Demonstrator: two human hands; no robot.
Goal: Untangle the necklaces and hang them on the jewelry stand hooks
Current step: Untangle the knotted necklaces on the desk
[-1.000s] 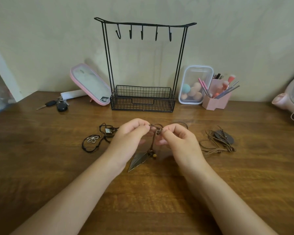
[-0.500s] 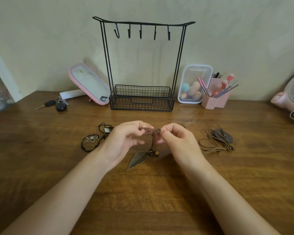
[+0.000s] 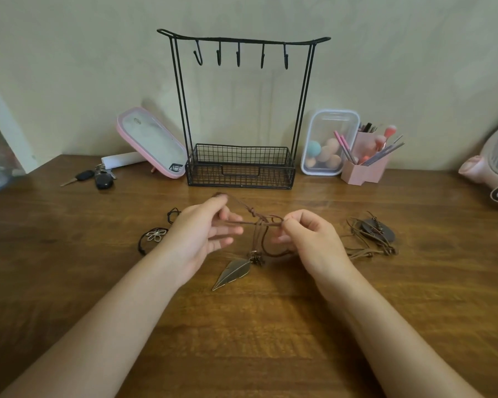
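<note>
Evidently pulls the brown cord necklace (image 3: 243,223) taut between left hand (image 3: 204,234) and right hand (image 3: 311,242), both pinching it above the table (image 3: 270,340), leaf pendant (image 3: 233,272) hanging low, to loosen the knot (image 3: 255,216) ahead of hanging on the jewelry stand (image 3: 242,39).

Black wire stand (image 3: 243,110); brown cord necklace (image 3: 259,225); pink-rimmed mirror (image 3: 151,142); brown wood-grain table (image 3: 242,340).

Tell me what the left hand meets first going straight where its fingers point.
Likely the brown cord, knotted just beyond the fingers of the left hand, then the right hand. Depth is unclear from one view.
</note>
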